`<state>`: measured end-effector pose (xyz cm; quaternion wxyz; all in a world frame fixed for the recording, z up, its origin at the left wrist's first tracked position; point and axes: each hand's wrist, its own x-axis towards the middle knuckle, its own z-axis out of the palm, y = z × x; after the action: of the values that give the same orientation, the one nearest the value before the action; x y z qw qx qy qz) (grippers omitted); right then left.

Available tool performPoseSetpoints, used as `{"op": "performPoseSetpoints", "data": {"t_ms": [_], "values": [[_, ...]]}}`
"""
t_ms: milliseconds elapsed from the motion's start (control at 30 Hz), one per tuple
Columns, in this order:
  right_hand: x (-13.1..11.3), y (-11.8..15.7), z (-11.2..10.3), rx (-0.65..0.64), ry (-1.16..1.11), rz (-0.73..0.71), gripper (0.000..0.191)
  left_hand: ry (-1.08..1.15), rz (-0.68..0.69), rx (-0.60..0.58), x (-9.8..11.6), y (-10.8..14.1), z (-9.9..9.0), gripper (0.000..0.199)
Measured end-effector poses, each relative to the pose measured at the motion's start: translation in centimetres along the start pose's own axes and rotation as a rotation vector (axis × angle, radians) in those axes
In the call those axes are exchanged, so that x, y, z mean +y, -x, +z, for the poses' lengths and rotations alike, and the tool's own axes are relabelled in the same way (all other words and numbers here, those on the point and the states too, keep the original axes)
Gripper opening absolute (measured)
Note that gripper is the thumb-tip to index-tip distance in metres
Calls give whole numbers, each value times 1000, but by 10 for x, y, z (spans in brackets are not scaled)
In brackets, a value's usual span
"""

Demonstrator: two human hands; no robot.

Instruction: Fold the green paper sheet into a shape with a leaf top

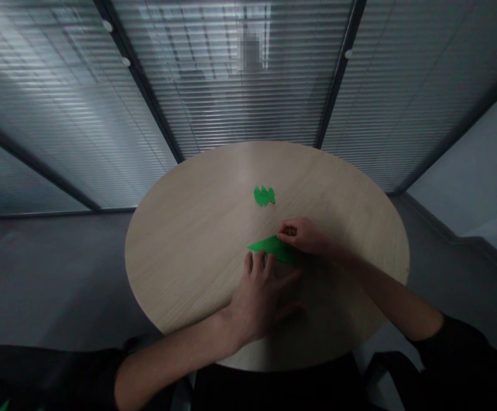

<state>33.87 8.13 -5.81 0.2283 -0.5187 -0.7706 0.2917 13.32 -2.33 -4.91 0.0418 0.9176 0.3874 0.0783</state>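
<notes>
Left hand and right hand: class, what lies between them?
A green paper piece lies between the left hand and right hand, on the round wooden table, in the head view.

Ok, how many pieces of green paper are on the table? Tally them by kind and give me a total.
Long green paper piece: 1
Jagged green paper piece: 1 (may be layered, can't tell)
Total: 2
</notes>
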Motion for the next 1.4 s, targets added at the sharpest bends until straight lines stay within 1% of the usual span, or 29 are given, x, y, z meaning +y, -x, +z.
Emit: {"op": "performPoseSetpoints", "data": {"t_ms": [167,267,333,367,433,467,500,533,567,600,667,800,900,1033,1100,1167,1200,1300,1400], "values": [[1,-1,-1,0,-22,5,12,33,-12,57,-1,3,4,60],[0,0,-3,-29,-73,4,14,87,-14,103,-12,3,3,55],[0,0,-5,-61,-122,2,16,141,-34,192,-26,-1,0,43],[-1,1,-6,-82,-147,1,17,169,-47,258,-33,-3,-3,39],[-3,1,-7,-134,-195,-6,19,216,-81,375,-47,-10,-8,42],[-4,1,-8,-165,-232,-9,20,260,-110,403,-54,-14,-11,47],[-4,2,-8,-196,-281,-10,22,331,-144,385,-59,-18,-13,46],[-5,2,-9,-223,-338,-6,23,432,-171,319,-62,-21,-14,40],[-6,3,-9,-247,-400,2,25,548,-185,221,-65,-24,-15,32],[-7,4,-10,-261,-466,13,27,654,-191,155,-67,-27,-16,28],[-8,6,-11,-281,-534,37,28,833,-193,104,-68,-29,-15,28],[-13,9,-16,-256,-587,64,32,1037,-219,162,-68,-30,-15,27],[-16,9,-17,-222,-645,71,39,1115,-285,180,-67,-31,-16,30],[-18,10,-16,-148,-693,20,49,1196,-351,217,-65,-32,-18,28],[-17,12,-14,-160,-686,1,48,1213,-366,237,-64,-32,-18,29],[-18,13,-10,-183,-678,24,47,1218,-367,241,-63,-32,-18,30],[-18,13,-8,-175,-669,38,47,1220,-360,235,-62,-32,-17,30],[-20,14,-2,-94,-648,47,42,1226,-332,212,-61,-32,-15,29],[-21,13,2,-62,-670,45,38,1232,-324,204,-60,-31,-15,28]]}}
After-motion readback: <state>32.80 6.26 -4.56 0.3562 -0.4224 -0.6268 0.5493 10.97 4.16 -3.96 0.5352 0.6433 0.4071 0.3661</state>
